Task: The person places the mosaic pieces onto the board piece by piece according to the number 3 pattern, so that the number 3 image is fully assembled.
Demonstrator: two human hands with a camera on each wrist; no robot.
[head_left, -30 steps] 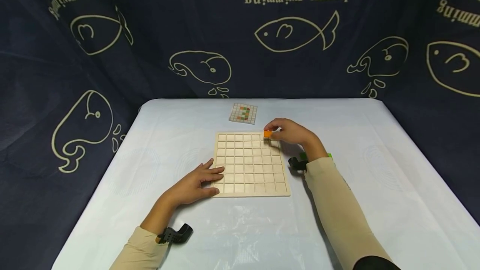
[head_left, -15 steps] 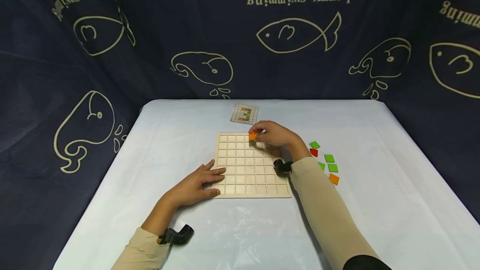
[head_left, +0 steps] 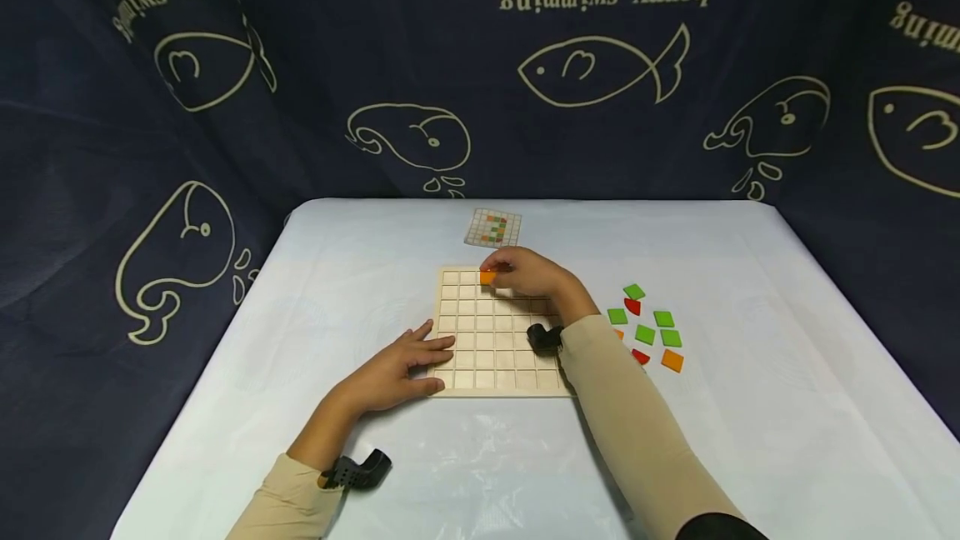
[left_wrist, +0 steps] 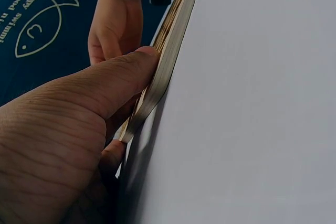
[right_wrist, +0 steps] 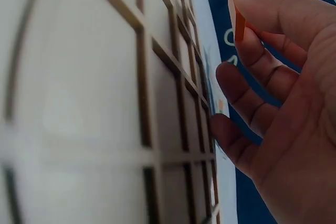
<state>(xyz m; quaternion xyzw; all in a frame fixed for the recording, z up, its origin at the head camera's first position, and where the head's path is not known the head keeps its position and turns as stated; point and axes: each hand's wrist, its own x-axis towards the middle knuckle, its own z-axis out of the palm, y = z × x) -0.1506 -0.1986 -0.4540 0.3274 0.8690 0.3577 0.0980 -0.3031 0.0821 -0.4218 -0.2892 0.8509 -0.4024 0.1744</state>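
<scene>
One orange tile point(right_wrist: 234, 3) is pinched by right fingers point(right_wrist: 262, 61), left fingers point(head_left: 430, 356) spread on board point(head_left: 487, 324), five green tiles point(head_left: 663, 318) nearby.

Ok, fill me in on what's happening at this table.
A person is working with a pale wooden grid board. Their right hand pinches a thin, flat orange tile over the board's far row, while their left hand rests on its left edge near the closest corner. Beyond the board lies a small card with a coloured grid pattern. Flat green square tiles, small red tiles and more orange ones lie loose to the person's right.
</scene>
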